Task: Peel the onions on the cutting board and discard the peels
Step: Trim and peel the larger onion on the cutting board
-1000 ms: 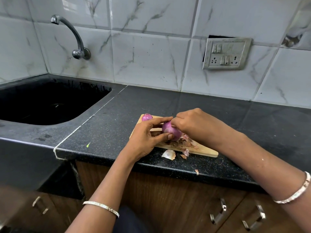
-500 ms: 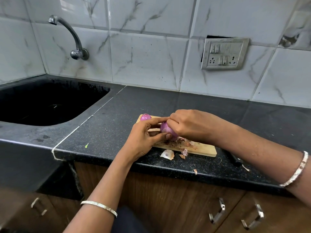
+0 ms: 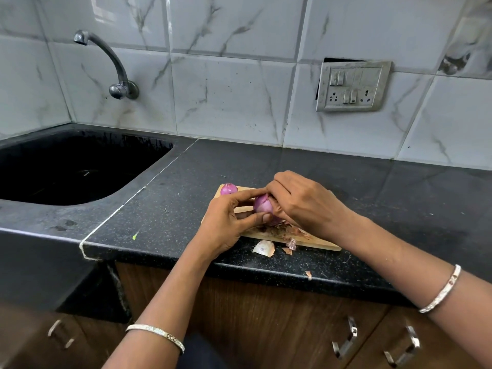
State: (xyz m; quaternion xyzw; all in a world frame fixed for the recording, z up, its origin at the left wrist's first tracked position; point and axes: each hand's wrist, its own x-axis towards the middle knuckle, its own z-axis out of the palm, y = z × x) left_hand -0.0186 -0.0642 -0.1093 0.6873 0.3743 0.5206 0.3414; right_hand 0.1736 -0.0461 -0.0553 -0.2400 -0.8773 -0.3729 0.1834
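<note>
The left hand (image 3: pixel 226 222) grips the onion (image 3: pixel 262 206) just above the cutting board (image 3: pixel 319 243), forefinger stretched over its top and thumb pressed against its near side; the right hand (image 3: pixel 303 206) is curled against the onion's right flank, its fingertips hidden behind the bulb, apparently pinching skin there. Compared with a second ago the right hand sits further left and wraps more of the onion, so less of the purple surface shows; the left hand's hold is much the same. A pale seam now runs across the upper face of the onion, which I read as a layer of skin being lifted, though the frame is too small to be sure.

This suggests the peeling of this onion is under way but not finished. The second onion (image 3: pixel 228 189) rests on the far left corner of the board, just beyond the left forefinger; it looks glossy and purple, and whether it is fully peeled I cannot tell.

Discarding has not begun: a heap of dry peels (image 3: pixel 279 231) lies on the board below the hands, a larger pale peel piece (image 3: pixel 263 247) lies on the black counter (image 3: pixel 173 209) just off the board's near edge, and a small scrap (image 3: pixel 308 274) lies at the counter's front lip — all of it will need gathering.
</note>
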